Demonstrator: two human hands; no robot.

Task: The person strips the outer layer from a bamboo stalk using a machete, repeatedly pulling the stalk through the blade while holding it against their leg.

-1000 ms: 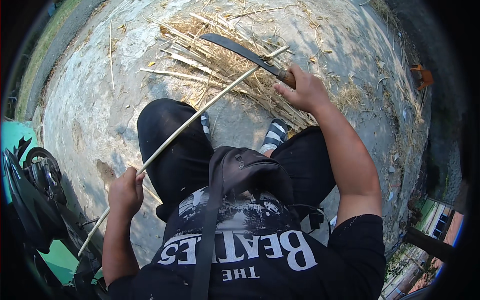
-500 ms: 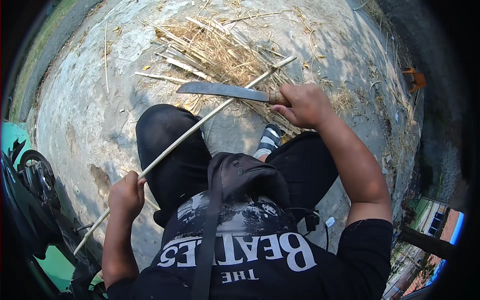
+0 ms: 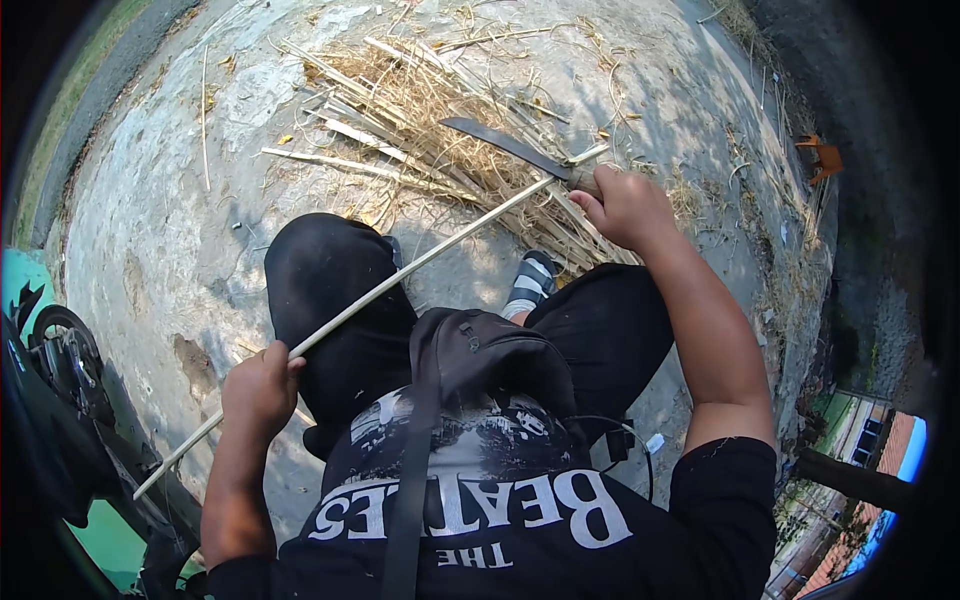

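Note:
My left hand (image 3: 258, 392) is closed around a long pale strip of split bamboo (image 3: 420, 262). The strip slants up to the right over my left knee, its lower end sticking out behind the hand. In my right hand (image 3: 632, 208) is the wooden handle of a machete (image 3: 505, 143), fingers wrapped round it. The dark curved blade points up and left, and its base crosses the strip near the far end. Whether the edge presses into the bamboo I cannot tell.
Beyond my knees lies a heap of bamboo strips and curly shavings (image 3: 440, 100) on the concrete ground (image 3: 150, 230). One thin strip (image 3: 205, 120) lies apart at the left. A motorcycle (image 3: 70, 370) stands at the left edge, an orange object (image 3: 822, 158) at the far right.
The machete has slid right and towards the strip's far end, its blade tip swinging from pointing left to up-left. My left hand keeps its hold, and the strip has shifted only slightly.

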